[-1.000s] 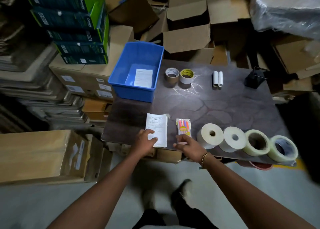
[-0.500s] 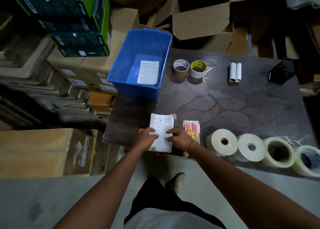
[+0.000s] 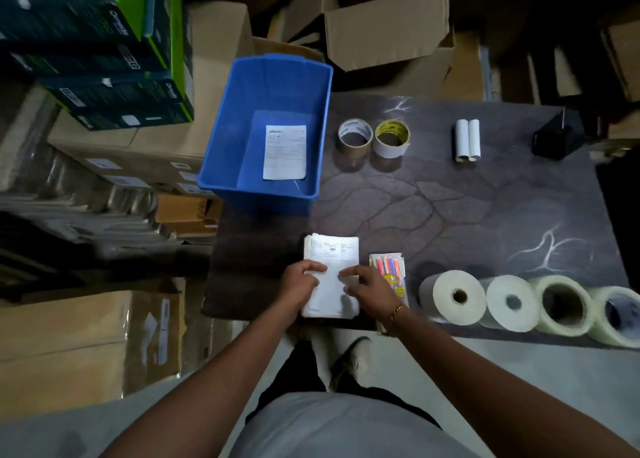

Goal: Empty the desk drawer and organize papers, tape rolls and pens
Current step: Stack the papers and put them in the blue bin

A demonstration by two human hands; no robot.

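A stack of white papers (image 3: pixel 332 249) lies at the desk's near edge. My left hand (image 3: pixel 300 281) grips its left side with curled fingers. My right hand (image 3: pixel 370 284) rests its fingers on top of the stack from the right. A pack of coloured pens (image 3: pixel 390 267) lies just right of the stack, partly under my right wrist. Four large tape rolls (image 3: pixel 453 296) stand in a row along the front right edge. A brown tape roll (image 3: pixel 355 138) and a yellow-printed roll (image 3: pixel 391 138) sit at the back.
A blue bin (image 3: pixel 225 138) at the desk's back left holds one printed sheet (image 3: pixel 285 152). Two small white rolls (image 3: pixel 467 140) and a black holder (image 3: pixel 557 133) stand at the back right. Cardboard boxes (image 3: pixel 388 31) and stacked cartons (image 3: pixel 104 76) crowd the desk.
My right hand has left the pen pack and moved left onto the paper stack. My left hand stays on the stack. The camera has tilted down and come closer.
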